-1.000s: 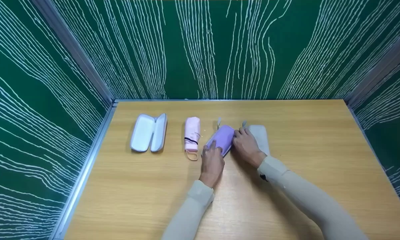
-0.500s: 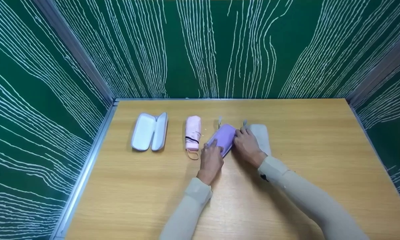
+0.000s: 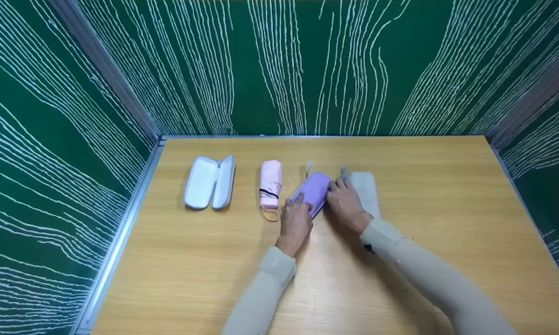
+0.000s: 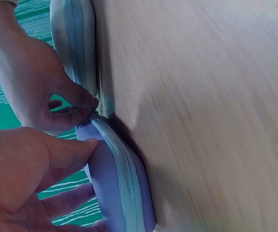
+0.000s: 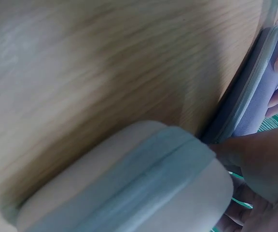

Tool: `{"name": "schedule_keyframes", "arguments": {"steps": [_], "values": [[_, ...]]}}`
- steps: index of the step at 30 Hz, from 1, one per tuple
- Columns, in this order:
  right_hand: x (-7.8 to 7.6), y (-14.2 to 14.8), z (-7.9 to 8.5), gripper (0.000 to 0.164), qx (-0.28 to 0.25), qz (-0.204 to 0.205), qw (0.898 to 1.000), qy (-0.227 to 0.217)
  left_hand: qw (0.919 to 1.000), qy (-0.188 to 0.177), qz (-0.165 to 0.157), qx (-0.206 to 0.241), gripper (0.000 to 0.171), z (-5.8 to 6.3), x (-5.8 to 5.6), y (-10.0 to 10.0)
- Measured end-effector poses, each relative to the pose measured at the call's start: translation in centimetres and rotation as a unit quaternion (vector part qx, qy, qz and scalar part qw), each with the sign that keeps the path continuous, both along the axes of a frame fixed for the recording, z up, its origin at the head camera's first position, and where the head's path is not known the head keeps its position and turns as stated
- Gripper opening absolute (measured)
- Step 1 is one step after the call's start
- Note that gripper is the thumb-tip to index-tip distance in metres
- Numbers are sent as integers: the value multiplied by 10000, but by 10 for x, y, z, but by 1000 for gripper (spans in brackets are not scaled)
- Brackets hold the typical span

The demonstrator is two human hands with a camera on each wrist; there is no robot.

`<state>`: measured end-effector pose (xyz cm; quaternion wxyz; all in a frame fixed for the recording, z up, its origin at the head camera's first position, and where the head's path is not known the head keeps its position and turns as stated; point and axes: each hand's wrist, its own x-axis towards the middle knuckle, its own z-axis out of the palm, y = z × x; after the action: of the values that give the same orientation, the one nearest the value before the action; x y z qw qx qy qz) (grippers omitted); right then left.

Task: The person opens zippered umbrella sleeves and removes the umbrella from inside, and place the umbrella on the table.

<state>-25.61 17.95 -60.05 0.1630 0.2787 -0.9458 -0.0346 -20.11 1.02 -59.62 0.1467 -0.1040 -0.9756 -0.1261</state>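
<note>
Just right of centre in the head view, the left hand (image 3: 296,224) grips the purple pouch (image 3: 313,187) on the counter (image 3: 191,265), presumably bracing it because the right hand (image 3: 347,201) pinches at one end of its zip (image 4: 129,179).

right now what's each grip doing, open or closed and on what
Left grip: closed, holding the purple pouch.
Right grip: closed, pinching the purple pouch at its zip end.

Head view looks down; wrist views share the purple case (image 4: 107,166).
</note>
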Motion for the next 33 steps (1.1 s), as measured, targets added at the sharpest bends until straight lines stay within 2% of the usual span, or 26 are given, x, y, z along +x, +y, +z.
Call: {"name": "schedule_keyframes", "arguments": {"steps": [6,14,26,33], "values": [[-1,-1,-2,5,-73,36,9999,129,9997,-95,6,242,21,1,0,1],[0,-2,-1,6,58,-51,10000,-57,9998,-29,39,168,20,-1,-1,3],[2,-3,-2,5,12,-37,10000,40,9999,-48,74,52,20,-2,0,2],[6,-6,-4,6,-292,97,9992,235,9998,-68,89,178,20,-3,0,4]]}}
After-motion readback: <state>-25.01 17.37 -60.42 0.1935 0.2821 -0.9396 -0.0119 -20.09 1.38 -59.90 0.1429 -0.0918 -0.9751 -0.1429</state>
